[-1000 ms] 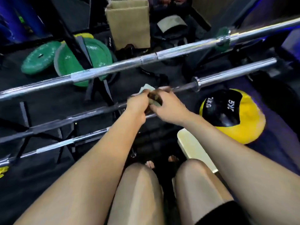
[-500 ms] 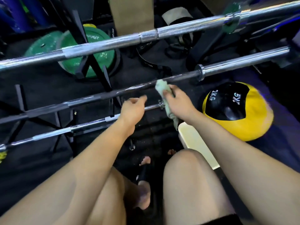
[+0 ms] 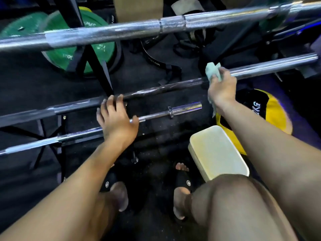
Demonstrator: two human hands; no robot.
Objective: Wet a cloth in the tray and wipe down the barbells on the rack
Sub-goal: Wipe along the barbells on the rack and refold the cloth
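Wiping the middle bar, braced by the other hand

The right hand (image 3: 221, 87) grips a pale green cloth (image 3: 213, 71) around the dark steel middle barbell (image 3: 165, 88) near its collar; the left hand (image 3: 115, 119), fingers spread, rests on it further left, likely steadying. The cream plastic tray (image 3: 217, 152) sits near right.

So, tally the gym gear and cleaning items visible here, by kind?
Barbells: 3
Green weight plates: 2
Medicine ball: 1
Cloth: 1
Tray: 1
Total: 8

Pale green cloth (image 3: 213, 71), chrome barbells (image 3: 107, 32), green plates (image 3: 97, 54), yellow-and-black ball (image 3: 271, 108), cream tray (image 3: 217, 152).
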